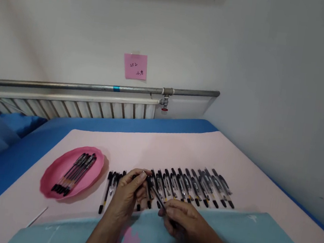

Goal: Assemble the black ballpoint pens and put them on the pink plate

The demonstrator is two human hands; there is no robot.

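A slim pen [157, 195] slants between my two hands, over the teal cloth's far edge. My left hand [125, 194] pinches its upper end between thumb and fingers. Closed around the lower end is my right hand [184, 219]; its fingertips partly hide the pen. Behind and beside the hands, a long row of black-capped clear pens [183, 185] lies side by side, some overlapping. Part of the row is hidden by my left hand. To the left, a pink plate [47, 176] with a wavy rim holds several similar pens [75, 174] in a bundle.
A teal cloth [248, 236] covers the near edge of the pink surface [147, 145]. A thin white stick [37, 216] lies at the front left. Beyond the blue edge [138, 123] are a radiator [92, 109] and a metal pipe [92, 88] along the wall.
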